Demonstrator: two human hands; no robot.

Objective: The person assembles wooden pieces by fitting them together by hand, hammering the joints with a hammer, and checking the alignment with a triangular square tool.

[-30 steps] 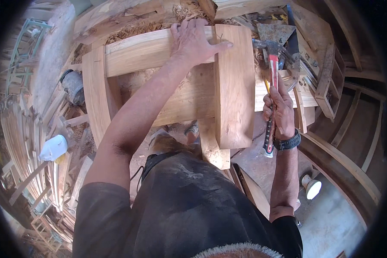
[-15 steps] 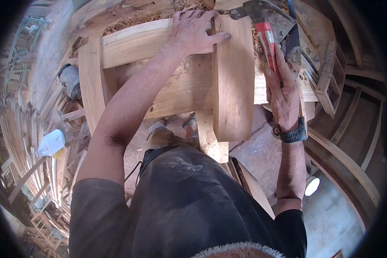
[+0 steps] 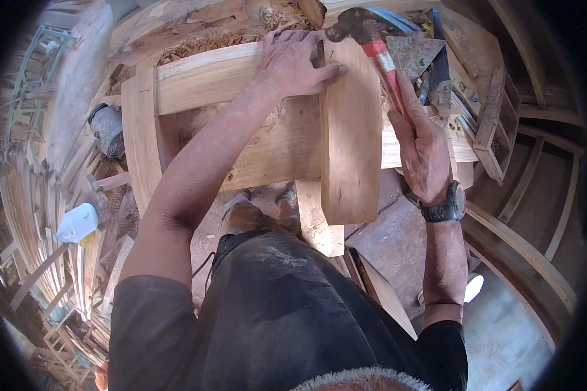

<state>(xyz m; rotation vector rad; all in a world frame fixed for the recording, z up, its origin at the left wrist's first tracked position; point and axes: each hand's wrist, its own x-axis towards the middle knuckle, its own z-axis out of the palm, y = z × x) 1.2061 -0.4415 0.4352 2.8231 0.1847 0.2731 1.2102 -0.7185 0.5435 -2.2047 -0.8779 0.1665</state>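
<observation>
A pale wooden frame (image 3: pixel 143 130) lies in front of me, made of thick boards joined at the corners. My left hand (image 3: pixel 295 68) grips its far rail (image 3: pixel 205 73), fingers over the far edge, thumb stretched onto the wide right-hand board (image 3: pixel 352 130). My right hand (image 3: pixel 421 146) is closed round the red handle of a claw hammer (image 3: pixel 379 49). The hammer's dark face is over the far end of that board, close to my left thumb and fingers; I cannot tell whether it touches the wood. The claw points to the right.
Wood shavings (image 3: pixel 241 49) cover the work surface beyond the frame. A metal square-edged plate (image 3: pixel 414 58) and an open wooden box (image 3: pixel 499 127) are at the right. Left of the frame are a dark metal canister (image 3: pixel 107 130), a whitish plastic jug (image 3: pixel 78 221) and stacked wood strips (image 3: pixel 36 208).
The hammer head has swung left, from beyond the right board's edge to over its far end. My right wrist has turned with it. My left hand keeps its place on the frame.
</observation>
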